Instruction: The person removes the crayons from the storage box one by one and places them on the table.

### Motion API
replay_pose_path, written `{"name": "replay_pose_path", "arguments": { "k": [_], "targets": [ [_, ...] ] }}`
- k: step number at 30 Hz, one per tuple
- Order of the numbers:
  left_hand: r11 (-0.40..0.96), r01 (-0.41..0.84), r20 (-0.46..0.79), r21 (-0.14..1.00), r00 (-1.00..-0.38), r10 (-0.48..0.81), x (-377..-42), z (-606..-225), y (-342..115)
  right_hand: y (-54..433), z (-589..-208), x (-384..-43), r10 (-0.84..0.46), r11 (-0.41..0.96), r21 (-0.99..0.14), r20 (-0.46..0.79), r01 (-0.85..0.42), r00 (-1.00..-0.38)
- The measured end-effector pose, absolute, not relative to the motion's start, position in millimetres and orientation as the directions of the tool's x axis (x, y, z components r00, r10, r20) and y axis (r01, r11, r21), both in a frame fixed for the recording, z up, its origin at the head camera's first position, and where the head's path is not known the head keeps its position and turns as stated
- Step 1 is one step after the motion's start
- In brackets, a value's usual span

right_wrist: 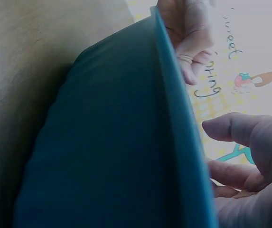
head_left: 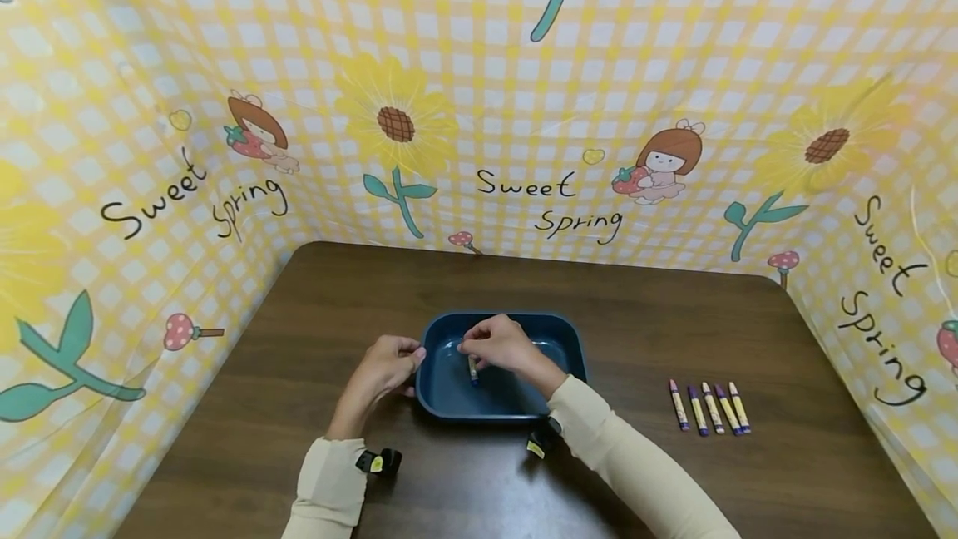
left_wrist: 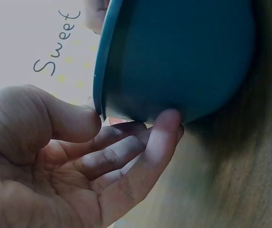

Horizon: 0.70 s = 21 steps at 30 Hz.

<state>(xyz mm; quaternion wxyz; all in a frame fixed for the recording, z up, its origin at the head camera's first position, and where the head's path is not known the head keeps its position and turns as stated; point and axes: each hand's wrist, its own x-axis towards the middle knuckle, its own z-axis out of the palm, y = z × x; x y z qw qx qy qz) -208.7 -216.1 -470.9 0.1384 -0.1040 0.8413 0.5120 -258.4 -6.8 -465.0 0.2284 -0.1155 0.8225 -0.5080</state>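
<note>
A dark blue rectangular basin (head_left: 497,417) stands on the table. My left hand (head_left: 387,373) holds its left end; in the left wrist view the thumb (left_wrist: 76,124) meets the rim and curled fingers (left_wrist: 162,135) touch the outer wall. Inside the basin, my right hand (head_left: 503,345) reaches down beside a crayon (head_left: 473,370) with a pale wrapper. In the right wrist view, the right thumb (right_wrist: 226,129) stands apart from the fingers, with nothing visible between them. The basin's rim hides those fingertips there.
Several crayons (head_left: 713,407), some red-tipped and some purple, lie side by side on the brown wooden table (head_left: 614,472), right of the basin. A yellow checked cloth (head_left: 516,123) with flowers and lettering hangs around the table's back and sides.
</note>
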Motion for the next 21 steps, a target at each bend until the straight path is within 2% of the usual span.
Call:
{"name": "replay_pose_path", "arguments": {
  "k": [13,21],
  "targets": [
    [0.452,-0.317,-0.338,0.834,-0.940,-0.035,-206,-474,-215,-16,-473,-265,-0.372,0.644,-0.765,-0.286,-0.023,-0.883],
    [0.442,-0.334,-0.351,0.832,-0.935,-0.047,-207,-473,-217,-21,-479,-269,-0.375,0.733,-0.662,-0.206,-0.153,-0.904]
  ]
}}
